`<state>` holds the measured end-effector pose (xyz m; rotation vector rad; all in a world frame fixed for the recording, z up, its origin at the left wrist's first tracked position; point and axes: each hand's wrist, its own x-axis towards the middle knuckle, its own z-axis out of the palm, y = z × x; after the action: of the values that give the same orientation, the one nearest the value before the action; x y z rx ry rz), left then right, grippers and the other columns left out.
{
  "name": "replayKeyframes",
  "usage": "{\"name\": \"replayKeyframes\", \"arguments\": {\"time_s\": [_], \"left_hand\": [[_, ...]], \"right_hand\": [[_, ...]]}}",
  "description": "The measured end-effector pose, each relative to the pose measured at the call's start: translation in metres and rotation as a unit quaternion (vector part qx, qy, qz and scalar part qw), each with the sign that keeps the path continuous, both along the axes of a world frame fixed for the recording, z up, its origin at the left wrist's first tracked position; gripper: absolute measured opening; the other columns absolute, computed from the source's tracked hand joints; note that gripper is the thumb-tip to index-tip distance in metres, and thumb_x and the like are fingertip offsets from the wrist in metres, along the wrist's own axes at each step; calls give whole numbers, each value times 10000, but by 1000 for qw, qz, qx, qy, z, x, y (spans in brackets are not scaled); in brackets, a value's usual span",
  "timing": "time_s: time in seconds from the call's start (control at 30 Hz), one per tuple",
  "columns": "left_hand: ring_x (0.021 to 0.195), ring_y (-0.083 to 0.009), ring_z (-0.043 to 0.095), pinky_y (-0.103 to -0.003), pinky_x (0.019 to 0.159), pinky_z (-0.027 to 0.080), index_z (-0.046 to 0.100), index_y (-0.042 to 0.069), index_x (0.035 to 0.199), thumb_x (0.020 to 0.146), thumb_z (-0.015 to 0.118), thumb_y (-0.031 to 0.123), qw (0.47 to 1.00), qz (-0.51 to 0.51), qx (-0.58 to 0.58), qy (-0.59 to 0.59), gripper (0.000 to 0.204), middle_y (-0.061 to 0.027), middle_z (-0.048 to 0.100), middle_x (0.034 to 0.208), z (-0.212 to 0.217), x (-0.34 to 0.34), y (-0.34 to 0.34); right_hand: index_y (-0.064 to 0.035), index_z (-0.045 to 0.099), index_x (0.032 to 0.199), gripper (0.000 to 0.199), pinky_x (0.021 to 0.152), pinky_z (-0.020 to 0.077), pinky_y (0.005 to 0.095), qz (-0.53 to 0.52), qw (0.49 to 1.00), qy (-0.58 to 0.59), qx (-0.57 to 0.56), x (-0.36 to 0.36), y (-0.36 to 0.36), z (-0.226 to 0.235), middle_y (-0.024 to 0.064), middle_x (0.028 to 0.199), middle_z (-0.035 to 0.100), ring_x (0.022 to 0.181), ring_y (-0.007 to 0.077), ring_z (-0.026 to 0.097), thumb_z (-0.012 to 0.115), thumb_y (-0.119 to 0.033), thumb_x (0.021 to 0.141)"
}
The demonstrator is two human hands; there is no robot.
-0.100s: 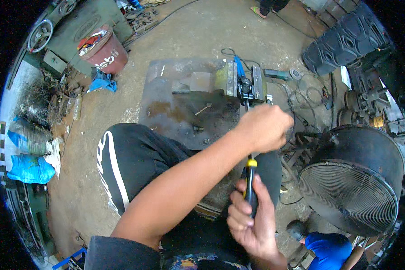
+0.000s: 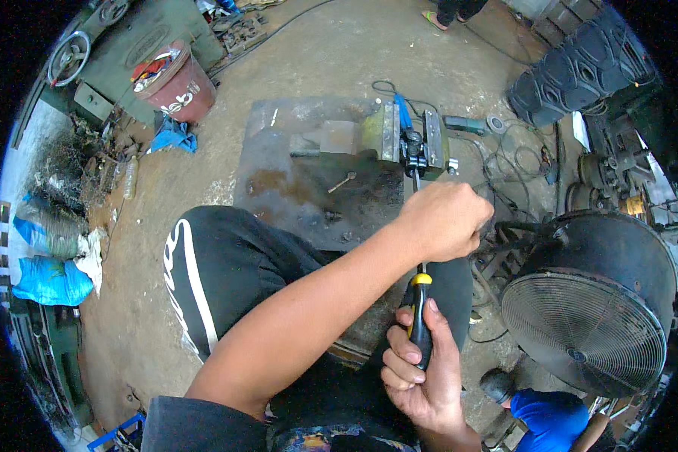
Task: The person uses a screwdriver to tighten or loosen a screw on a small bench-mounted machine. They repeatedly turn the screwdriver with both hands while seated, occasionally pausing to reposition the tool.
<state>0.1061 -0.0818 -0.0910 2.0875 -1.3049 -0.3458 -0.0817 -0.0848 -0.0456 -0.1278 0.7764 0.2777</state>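
My right hand point(image 2: 423, 369) is wrapped round the black-and-yellow handle of a screwdriver point(image 2: 422, 309), thumb lying along it. The long shaft runs away from me, passes under my left hand and reaches a small dark metal part point(image 2: 413, 148) clamped between the jaws of a bench vise point(image 2: 384, 134). My left forearm crosses over from the lower left. Its hand point(image 2: 446, 218) is closed in a fist just on the near side of the vise, above the shaft; whatever its fingers grip is hidden beneath it.
The vise stands on a stained metal plate point(image 2: 279, 181) where a small key-like metal piece point(image 2: 342, 182) lies. An angle grinder point(image 2: 467, 124) and cables are beyond at right. A large drum fan point(image 2: 580, 324) stands close on the right, near a person in blue point(image 2: 550, 418). A reddish bucket point(image 2: 177, 87) is far left.
The screwdriver handle has slid very slightly toward me along the shaft's line. Both hands keep their grip, and the clamped part stays in the vise.
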Motion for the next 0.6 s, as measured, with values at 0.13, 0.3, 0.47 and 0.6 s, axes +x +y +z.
{"name": "replayKeyframes", "arguments": {"time_s": [0.13,0.3,0.47,0.6], "left_hand": [[824,-385,736,-481,746,600,738,34,827,729,702,150,993,53,33,-96,156,-224,722,825,-2,5,-1],[766,-398,723,-498,712,598,719,43,813,711,715,183,996,15,53,-69,174,-213,710,779,-7,4,-1],[783,-398,729,-489,745,599,742,35,811,690,714,153,992,61,39,-102,171,-223,713,774,-5,2,-1],[856,-358,746,-457,772,603,772,51,817,694,739,146,992,65,74,-77,159,-212,737,839,0,-1,-1]], "right_hand": [[-118,530,1011,369,380,228,233,-3,997,-39,-69,8,2,-4,-17,590,392,387,75,289,428,-465,1083],[-125,540,1018,344,397,196,259,14,998,54,-20,7,5,-4,-13,590,386,388,90,252,478,-461,1065],[-123,535,972,366,353,216,242,3,999,2,-54,6,4,-9,-16,565,382,366,77,281,454,-467,1070],[-123,558,963,360,351,220,244,7,997,28,-72,7,5,-7,-18,568,385,369,74,287,475,-459,1063]]}}
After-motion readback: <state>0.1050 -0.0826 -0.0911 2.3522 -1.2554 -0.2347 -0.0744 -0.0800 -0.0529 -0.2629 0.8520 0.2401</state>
